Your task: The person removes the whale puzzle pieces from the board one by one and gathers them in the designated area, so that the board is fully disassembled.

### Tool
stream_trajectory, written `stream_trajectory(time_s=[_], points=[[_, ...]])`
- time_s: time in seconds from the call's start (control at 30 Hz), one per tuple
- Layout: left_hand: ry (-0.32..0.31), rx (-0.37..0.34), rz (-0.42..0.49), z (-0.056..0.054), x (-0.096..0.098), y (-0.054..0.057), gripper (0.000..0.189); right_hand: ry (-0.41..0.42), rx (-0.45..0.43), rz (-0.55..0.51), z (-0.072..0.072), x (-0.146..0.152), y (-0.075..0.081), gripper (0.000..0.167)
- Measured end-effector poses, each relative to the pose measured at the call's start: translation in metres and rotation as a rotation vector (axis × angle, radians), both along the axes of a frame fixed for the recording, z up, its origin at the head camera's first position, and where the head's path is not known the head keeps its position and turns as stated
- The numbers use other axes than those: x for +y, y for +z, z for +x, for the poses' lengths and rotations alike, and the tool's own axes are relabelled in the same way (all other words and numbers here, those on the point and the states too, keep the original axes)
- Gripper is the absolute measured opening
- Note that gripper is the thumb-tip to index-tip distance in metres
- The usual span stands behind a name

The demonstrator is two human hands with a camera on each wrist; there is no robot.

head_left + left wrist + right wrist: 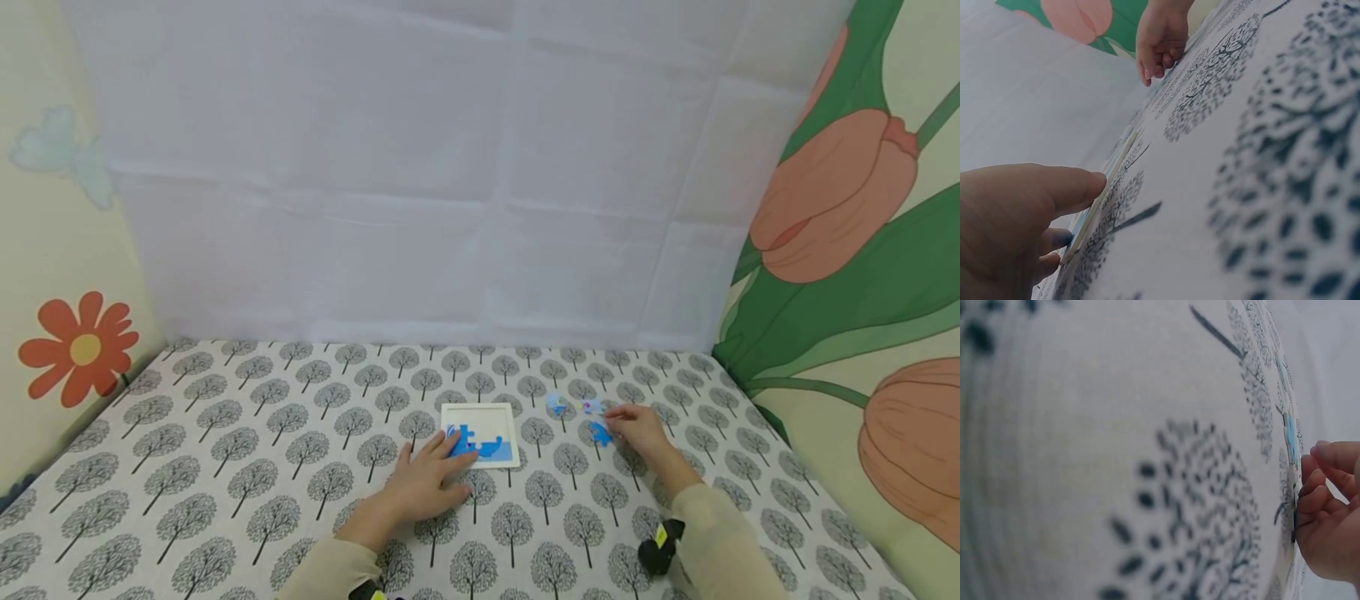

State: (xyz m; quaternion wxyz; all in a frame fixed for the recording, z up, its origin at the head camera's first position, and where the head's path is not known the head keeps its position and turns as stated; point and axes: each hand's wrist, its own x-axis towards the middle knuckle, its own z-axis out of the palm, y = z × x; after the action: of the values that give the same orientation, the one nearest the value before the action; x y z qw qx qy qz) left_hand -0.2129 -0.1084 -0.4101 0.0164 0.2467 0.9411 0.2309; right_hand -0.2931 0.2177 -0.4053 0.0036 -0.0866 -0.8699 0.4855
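A small white-framed puzzle board lies on the tablecloth, with blue jigsaw pieces fitted along its lower and left parts. My left hand rests at its left side, fingers spread and their tips over the blue pieces; the thumb is held out along the near edge in the left wrist view. To the right lie loose pieces: a pale blue one, a pale one with a pink spot and a bright blue one. My right hand has its fingertips beside these; I cannot tell whether it pinches one.
White cloth with a grey tree print covers the table. A white sheet hangs along its far edge. Painted walls with an orange flower and large tulips flank the table.
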Motion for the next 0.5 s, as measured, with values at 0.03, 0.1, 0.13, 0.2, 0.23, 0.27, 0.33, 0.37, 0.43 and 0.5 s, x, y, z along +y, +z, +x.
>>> stream_trajectory(time_s=[0.03, 0.1, 0.13, 0.2, 0.23, 0.27, 0.33, 0.37, 0.43, 0.5], points=[[0.004, 0.001, 0.003, 0.0, 0.0, 0.0, 0.046, 0.0, -0.003, -0.002, -0.001, 0.0, 0.0, 0.017], [0.008, 0.004, 0.013, 0.0, 0.001, 0.0, 0.045, -0.002, -0.007, -0.004, -0.002, 0.0, 0.0, 0.018], [0.011, 0.004, 0.019, 0.0, 0.001, 0.001, 0.045, 0.001, -0.008, -0.006, -0.002, 0.0, 0.001, 0.018], [0.016, 0.002, 0.032, 0.0, 0.001, 0.002, 0.045, 0.015, -0.013, -0.013, -0.003, 0.0, 0.002, 0.018], [0.018, 0.0, 0.038, 0.0, 0.002, 0.002, 0.044, 0.018, -0.016, -0.017, -0.002, 0.0, 0.003, 0.017], [0.02, -0.004, 0.046, 0.0, 0.001, 0.003, 0.044, 0.019, -0.016, -0.015, -0.002, -0.001, 0.004, 0.017], [0.026, -0.015, 0.062, 0.0, 0.001, 0.004, 0.044, 0.028, -0.016, -0.016, -0.001, -0.003, 0.007, 0.017], [0.03, -0.021, 0.066, 0.0, 0.001, 0.004, 0.044, 0.036, -0.016, -0.012, 0.0, -0.005, 0.008, 0.018], [0.039, -0.033, 0.065, 0.0, 0.001, 0.005, 0.045, 0.048, -0.015, -0.005, -0.001, -0.008, 0.011, 0.018], [0.045, -0.045, 0.06, 0.0, 0.0, 0.005, 0.045, 0.074, -0.016, -0.013, -0.002, -0.013, 0.012, 0.019]])
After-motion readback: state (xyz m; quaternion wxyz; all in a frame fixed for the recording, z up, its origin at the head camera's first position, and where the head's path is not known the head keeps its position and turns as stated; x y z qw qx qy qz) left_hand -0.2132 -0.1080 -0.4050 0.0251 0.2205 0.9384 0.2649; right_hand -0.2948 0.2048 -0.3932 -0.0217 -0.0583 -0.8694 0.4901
